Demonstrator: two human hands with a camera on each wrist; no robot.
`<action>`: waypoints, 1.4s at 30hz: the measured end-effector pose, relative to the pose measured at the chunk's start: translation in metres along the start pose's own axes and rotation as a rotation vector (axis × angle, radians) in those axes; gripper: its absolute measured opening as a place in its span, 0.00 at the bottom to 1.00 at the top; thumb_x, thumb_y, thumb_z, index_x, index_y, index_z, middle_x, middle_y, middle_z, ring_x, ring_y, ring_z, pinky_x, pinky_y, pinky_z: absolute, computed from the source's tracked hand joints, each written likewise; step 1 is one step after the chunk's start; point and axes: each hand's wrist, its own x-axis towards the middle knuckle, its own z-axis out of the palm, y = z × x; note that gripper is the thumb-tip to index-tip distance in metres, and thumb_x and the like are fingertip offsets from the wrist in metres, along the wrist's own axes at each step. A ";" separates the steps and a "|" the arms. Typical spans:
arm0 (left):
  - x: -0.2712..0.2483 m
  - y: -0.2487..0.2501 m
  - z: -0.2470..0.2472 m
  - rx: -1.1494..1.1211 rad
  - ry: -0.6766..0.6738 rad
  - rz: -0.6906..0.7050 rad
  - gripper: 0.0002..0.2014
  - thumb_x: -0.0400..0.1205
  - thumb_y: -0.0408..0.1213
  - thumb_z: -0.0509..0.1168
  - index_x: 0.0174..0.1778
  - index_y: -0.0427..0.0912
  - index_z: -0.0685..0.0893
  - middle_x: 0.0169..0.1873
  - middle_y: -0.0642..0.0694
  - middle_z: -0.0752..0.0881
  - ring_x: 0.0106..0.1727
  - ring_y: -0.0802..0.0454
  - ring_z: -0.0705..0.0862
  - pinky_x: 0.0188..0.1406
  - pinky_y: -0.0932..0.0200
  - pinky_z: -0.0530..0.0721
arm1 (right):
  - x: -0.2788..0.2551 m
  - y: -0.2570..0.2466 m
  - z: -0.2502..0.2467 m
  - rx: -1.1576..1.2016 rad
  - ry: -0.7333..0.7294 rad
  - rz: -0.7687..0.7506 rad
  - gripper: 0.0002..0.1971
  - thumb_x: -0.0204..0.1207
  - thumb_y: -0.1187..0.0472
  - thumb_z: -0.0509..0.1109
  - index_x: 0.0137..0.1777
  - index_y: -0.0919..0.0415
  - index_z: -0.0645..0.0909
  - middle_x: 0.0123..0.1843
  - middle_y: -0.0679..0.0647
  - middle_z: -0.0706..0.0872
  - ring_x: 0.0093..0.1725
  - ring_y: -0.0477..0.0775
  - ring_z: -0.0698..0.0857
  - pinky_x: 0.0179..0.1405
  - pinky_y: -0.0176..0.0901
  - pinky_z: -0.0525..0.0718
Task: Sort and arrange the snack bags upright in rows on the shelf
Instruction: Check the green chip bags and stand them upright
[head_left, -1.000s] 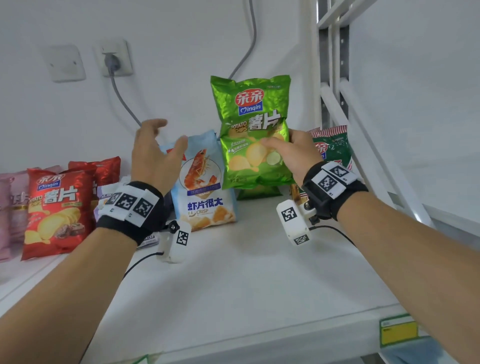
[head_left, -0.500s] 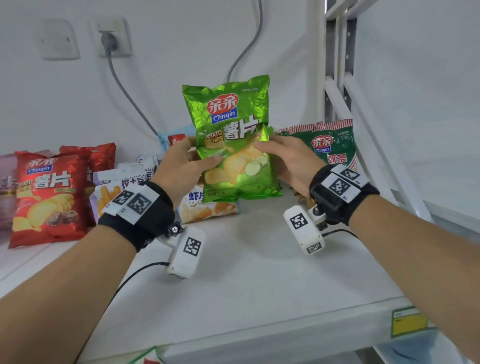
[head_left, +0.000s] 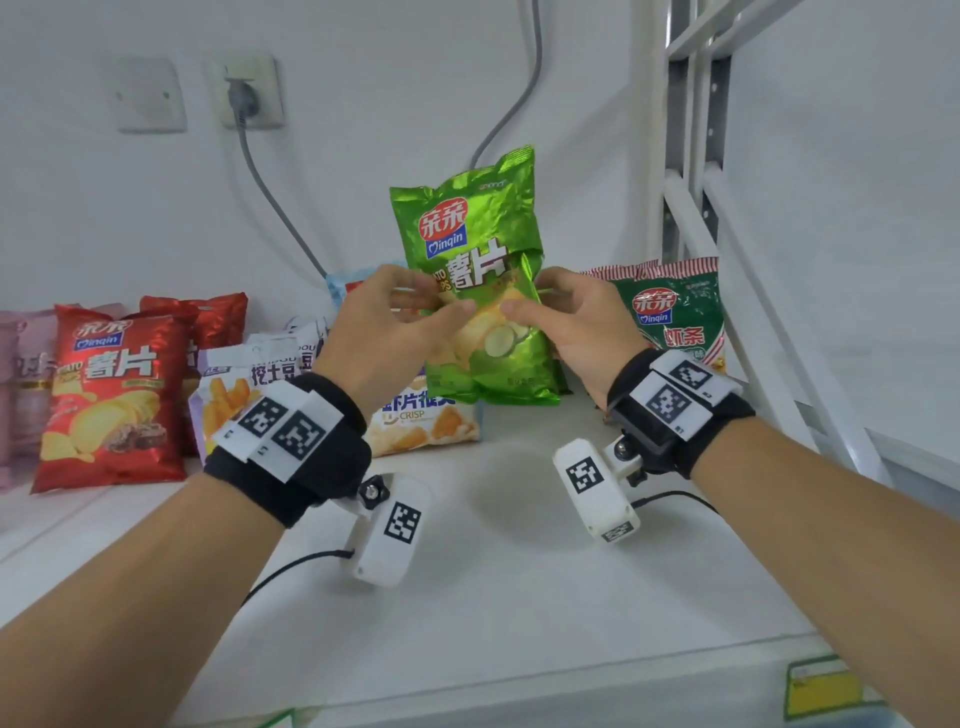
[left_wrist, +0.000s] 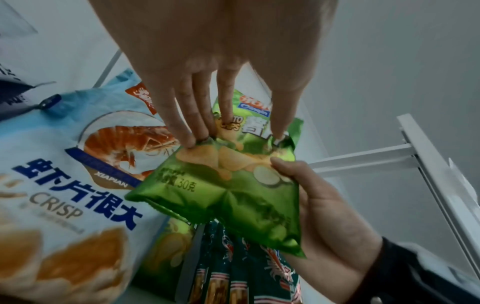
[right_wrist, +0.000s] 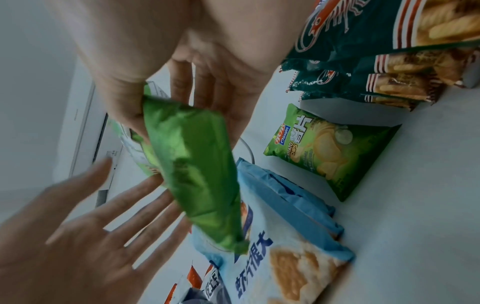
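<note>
Fingertips of the left hand pinch the left edge of a green chip bag about halfway up, thumb lying across its front and the other fingers curled behind. Opposite, the right hand clamps the right edge the same way, thumb on the printed face, fingers wrapped round the back. Between the two grips the bag's middle is creased; it stands upright and is held above the white shelf, its bottom seam clear of the surface in the wrist views.

Just behind and below it a pale blue shrimp crisp bag leans back, with a second green chip bag lying flat on the shelf nearby. To the right, dark green shrimp stick bags stand close beside the right hand, near the white upright frame at the shelf's end. Further left are a white-and-purple potato stick bag and then red chip bags standing in a row, with pink bags at the far left edge. A grey cable runs down the wall behind. The front half of the shelf, up to its front lip, is bare white surface under both wrists.
</note>
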 end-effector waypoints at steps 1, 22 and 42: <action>-0.002 0.000 0.003 -0.011 -0.044 -0.015 0.35 0.66 0.62 0.82 0.65 0.49 0.84 0.56 0.53 0.90 0.53 0.54 0.92 0.48 0.57 0.91 | 0.000 0.000 0.001 0.010 -0.025 -0.011 0.15 0.76 0.62 0.83 0.60 0.63 0.87 0.58 0.63 0.94 0.60 0.63 0.92 0.60 0.60 0.91; -0.005 -0.006 0.000 -0.455 -0.139 -0.186 0.19 0.73 0.37 0.69 0.61 0.46 0.88 0.53 0.47 0.95 0.52 0.47 0.95 0.46 0.51 0.93 | -0.005 0.003 0.002 0.034 -0.240 0.149 0.16 0.80 0.55 0.79 0.66 0.56 0.87 0.62 0.54 0.94 0.63 0.58 0.92 0.71 0.62 0.87; -0.001 -0.009 -0.003 -0.400 -0.091 -0.113 0.13 0.86 0.44 0.71 0.65 0.47 0.86 0.50 0.52 0.95 0.43 0.55 0.93 0.37 0.59 0.89 | -0.012 0.000 0.002 0.179 -0.251 0.102 0.09 0.75 0.60 0.82 0.54 0.54 0.91 0.52 0.55 0.96 0.50 0.55 0.96 0.49 0.47 0.94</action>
